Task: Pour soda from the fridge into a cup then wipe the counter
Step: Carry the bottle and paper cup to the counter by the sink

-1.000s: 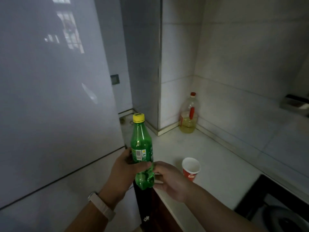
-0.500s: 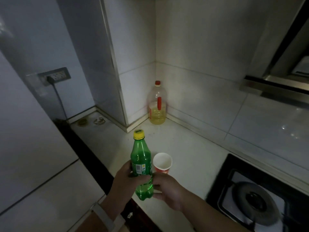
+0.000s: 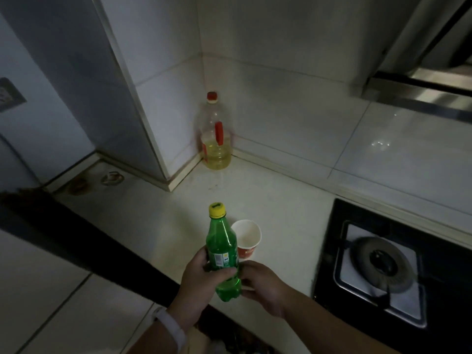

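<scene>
- One pale stone worktop (image 3: 268, 200) fills the corner, unlit.
- Left hand (image 3: 201, 279) wraps the green plastic soda bottle (image 3: 222, 251), yellow cap on, above the front edge.
- Right hand (image 3: 263, 287) fingers touch its base.
- Red-and-white paper cup (image 3: 247, 238) stands just behind.

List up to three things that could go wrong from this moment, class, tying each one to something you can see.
1. The green soda bottle is carried in the left hand and right hand with its yellow cap on; opened now, it may fizz over.
2. The paper cup looks light and stands right beside the bottle, so a knock could tip it.
3. The cup sits near the gas hob; spills might reach it.
</scene>
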A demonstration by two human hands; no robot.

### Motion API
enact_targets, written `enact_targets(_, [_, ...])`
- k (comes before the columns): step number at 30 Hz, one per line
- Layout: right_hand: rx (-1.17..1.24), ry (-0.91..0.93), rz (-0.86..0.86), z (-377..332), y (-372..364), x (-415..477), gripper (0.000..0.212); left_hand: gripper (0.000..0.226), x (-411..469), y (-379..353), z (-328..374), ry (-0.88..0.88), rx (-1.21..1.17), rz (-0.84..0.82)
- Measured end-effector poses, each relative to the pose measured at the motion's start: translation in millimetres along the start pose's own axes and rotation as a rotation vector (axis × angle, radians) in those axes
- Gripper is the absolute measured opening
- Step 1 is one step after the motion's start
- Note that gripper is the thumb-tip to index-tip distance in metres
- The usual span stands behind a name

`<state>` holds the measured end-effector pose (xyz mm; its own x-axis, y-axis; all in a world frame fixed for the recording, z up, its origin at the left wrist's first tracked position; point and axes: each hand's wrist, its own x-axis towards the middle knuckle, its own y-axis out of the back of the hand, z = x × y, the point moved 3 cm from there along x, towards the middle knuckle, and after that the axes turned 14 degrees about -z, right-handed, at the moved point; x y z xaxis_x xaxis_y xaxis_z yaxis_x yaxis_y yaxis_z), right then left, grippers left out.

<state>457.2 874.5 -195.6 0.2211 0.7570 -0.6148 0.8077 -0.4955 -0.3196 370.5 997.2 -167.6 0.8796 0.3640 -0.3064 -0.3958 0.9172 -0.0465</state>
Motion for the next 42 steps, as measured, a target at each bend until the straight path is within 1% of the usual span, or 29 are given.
enact_targets(3, [0.016,-0.026,0.065,5,0,11,0.03,0.059,12,10,-9,0.034,-0.001,-0.026])
enact_targets(5, [0.007,-0.036,0.111,10,3,18,0.024,0.055,19,16,-13,0.057,-0.015,-0.043])
enact_targets(8, [-0.014,-0.043,0.265,17,17,26,0.019,0.057,32,22,-19,0.086,-0.014,-0.069])
enact_targets(9, [-0.026,-0.048,0.332,21,24,29,0.021,0.059,36,25,-20,0.093,-0.017,-0.071])
enact_targets(11, [-0.078,-0.067,0.467,27,39,35,0.034,0.062,44,27,-22,0.1,-0.027,-0.075])
enact_targets(13, [-0.123,-0.049,0.53,29,48,39,0.048,0.062,51,29,-23,0.103,-0.028,-0.079])
enact_targets(17, [-0.233,0.091,0.516,22,53,49,0.074,0.054,60,34,-23,0.107,-0.031,-0.081])
enact_targets(19, [-0.271,0.181,0.481,16,52,55,0.08,0.053,63,36,-22,0.108,-0.032,-0.079])
enact_targets(22, [-0.322,0.27,0.491,17,57,69,0.087,0.053,66,41,-22,0.105,-0.032,-0.066])
enact_targets(29, [-0.315,0.336,0.492,0,51,85,0.08,0.055,67,52,-20,0.111,-0.053,-0.026])
enact_targets(34, [-0.317,0.348,0.528,-3,52,94,0.068,0.054,68,57,-16,0.103,-0.059,-0.013])
enact_targets(39, [-0.28,0.377,0.539,-9,59,85,0.071,0.053,73,51,-7,0.082,-0.053,-0.019])
enact_targets(42, [-0.26,0.391,0.58,-15,68,70,0.07,0.051,79,41,2,0.065,-0.036,-0.071])
